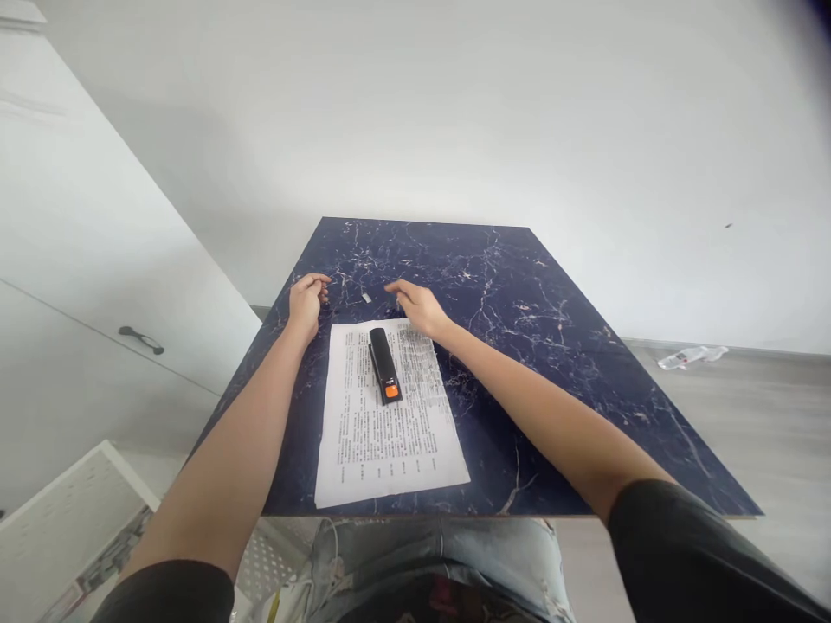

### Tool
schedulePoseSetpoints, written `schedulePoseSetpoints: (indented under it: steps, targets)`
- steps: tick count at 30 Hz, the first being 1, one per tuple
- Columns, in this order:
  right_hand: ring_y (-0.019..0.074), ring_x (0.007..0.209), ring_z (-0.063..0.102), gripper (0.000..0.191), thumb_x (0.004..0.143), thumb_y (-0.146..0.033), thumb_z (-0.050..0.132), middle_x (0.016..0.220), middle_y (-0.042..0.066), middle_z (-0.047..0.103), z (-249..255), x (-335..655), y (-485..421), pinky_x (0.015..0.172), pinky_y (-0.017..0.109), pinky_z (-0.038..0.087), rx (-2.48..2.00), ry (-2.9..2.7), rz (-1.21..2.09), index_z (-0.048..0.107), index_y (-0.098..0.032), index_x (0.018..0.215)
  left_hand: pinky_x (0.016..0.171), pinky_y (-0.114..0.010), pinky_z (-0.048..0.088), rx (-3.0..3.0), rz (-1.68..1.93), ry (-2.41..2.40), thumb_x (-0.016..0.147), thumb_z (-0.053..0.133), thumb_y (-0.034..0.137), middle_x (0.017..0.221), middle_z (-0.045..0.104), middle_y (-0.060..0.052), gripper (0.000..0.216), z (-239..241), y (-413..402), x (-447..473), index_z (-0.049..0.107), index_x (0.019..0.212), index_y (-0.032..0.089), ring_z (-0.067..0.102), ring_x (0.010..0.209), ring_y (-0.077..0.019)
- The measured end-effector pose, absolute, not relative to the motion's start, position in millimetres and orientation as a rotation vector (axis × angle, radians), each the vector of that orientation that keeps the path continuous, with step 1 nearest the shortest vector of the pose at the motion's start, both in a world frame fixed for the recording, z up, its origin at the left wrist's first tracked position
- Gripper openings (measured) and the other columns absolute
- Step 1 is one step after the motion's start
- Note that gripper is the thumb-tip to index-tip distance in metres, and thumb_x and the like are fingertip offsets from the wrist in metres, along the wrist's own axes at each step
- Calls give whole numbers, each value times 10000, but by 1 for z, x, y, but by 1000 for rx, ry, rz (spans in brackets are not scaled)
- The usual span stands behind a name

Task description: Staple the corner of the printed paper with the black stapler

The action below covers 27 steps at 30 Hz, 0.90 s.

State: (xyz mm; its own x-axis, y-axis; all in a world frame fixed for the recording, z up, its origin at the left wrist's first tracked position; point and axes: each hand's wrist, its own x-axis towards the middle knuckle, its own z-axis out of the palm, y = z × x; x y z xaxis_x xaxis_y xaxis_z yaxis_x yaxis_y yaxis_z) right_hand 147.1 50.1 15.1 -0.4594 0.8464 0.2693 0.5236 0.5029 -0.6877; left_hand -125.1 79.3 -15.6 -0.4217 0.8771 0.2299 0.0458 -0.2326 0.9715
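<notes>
A black stapler (383,362) with an orange patch at its near end lies on a stack of printed paper sheets (344,476). Beyond the sheets, a small pale piece (367,297), too small to name surely, rests on the dark tabletop between my hands. My left hand (307,303) is over the table's left side, fingers loosely bent and pointing inward, with nothing visible in it. My right hand (419,307) hovers at or touches the sheets' far right corner; its index finger reaches toward the small piece. Its lower fingers are partly hidden, and no held object shows.
The dark blue marbled table (506,294) stands close to a white wall. At left is a white cabinet with a black handle (141,339). A white perforated rack (84,510) sits low at left. A clear plastic wrapper (692,356) lies on the floor at right.
</notes>
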Motion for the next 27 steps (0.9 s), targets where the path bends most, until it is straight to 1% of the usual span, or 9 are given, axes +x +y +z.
schedulePoseSetpoints:
  steps: [1,3,8,13,16,20,22,24,27]
  targets:
    - [250,1164,699,457,1054,-181,327,1279,117,757,15,158,37,1071,415,527,-1165,-2137,662,702,-120,1309,586,-238,388,1143,1720,1401,781,574,191,762,593,-29,148,-15,79,-124,720,769,177,546,671,-142]
    - [262,1064,694,420,1067,-210,350,1164,116,763,14,178,9,1012,442,539,-1148,-2260,563,730,-142,1232,587,-232,393,1171,1710,1416,784,568,186,781,601,-30,156,-13,77,-122,723,781,170,543,668,-134]
    - [339,1278,588,449,1120,-433,453,1489,159,601,15,210,-39,1044,513,499,-830,-2759,148,637,-196,1455,585,-218,392,1232,1662,1513,799,528,179,805,608,-27,181,-9,74,-119,708,803,161,550,666,-123]
    - [317,1227,624,400,1128,-382,451,1422,158,636,19,245,-50,1005,483,517,-906,-2809,37,654,-195,1417,689,-263,473,1469,1523,1688,864,483,170,822,647,-39,225,-6,61,-100,708,853,174,608,753,-170]
    - [314,1250,629,371,1126,-339,448,1426,142,644,17,275,-47,1052,501,504,-977,-2762,47,664,-216,1401,956,-370,524,2005,1236,1581,925,492,176,979,714,-69,239,0,39,-68,730,926,186,662,964,-225]
    - [323,1296,619,354,1112,-285,431,1436,131,649,14,300,-35,1129,555,467,-1052,-2615,174,682,-215,1350,1186,-506,442,2474,693,989,1054,488,273,1418,647,-124,331,9,6,-20,681,1316,213,582,1353,-287]
    - [302,1227,643,357,1117,-281,380,1329,122,693,16,299,-34,1092,539,498,-1120,-2393,273,694,-215,1271,1230,-551,406,2529,571,861,1071,506,322,1559,559,-152,428,10,-5,-5,577,1480,216,518,1452,-317]
    - [288,1110,658,348,1119,-343,372,1178,120,709,19,289,-42,999,511,545,-1219,-2155,337,684,-202,1179,1241,-580,394,2547,523,845,1082,501,352,1590,531,-166,470,8,-11,3,530,1531,215,496,1479,-335]
    - [308,1045,647,399,1017,-513,579,1186,141,662,21,261,-64,864,495,583,-1298,-2127,420,606,-183,1240,1246,-610,378,2541,491,868,1091,492,366,1600,523,-160,471,6,-12,4,521,1540,226,471,1503,-347]
